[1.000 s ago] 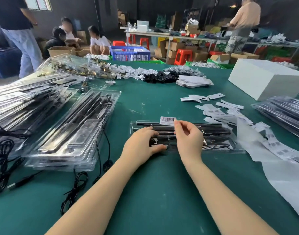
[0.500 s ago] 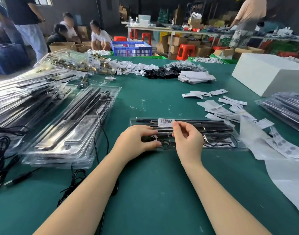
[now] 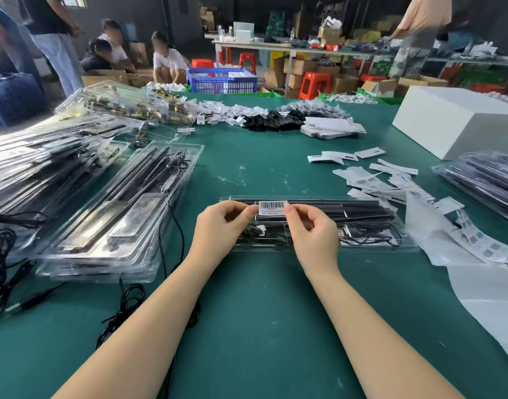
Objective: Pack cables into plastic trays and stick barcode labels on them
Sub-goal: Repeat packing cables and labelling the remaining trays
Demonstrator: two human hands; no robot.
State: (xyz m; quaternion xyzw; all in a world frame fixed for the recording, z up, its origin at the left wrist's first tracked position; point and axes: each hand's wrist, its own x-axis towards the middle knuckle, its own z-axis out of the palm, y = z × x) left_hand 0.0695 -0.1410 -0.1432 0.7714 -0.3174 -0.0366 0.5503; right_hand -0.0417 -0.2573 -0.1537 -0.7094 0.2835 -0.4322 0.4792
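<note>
Both hands now meet at the barcode label (image 3: pixel 271 208): left hand (image 3: pixel 221 226) and right hand (image 3: pixel 313 229) pinch its ends, aligning it on the plastic tray (image 3: pixel 370 226).

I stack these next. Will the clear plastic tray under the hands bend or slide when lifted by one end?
The tray looks long, thin and clear, so it would probably flex. Its glossy plastic may slide on the table. The cables inside look loose and might shift.

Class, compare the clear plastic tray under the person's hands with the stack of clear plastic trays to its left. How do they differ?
The clear plastic tray under the hands lies single and crosswise; the stack of clear trays is piled and angled away. The single tray bears a white barcode label, pinched by both hands; no label shows on the stack. Both hold black parts.
</note>
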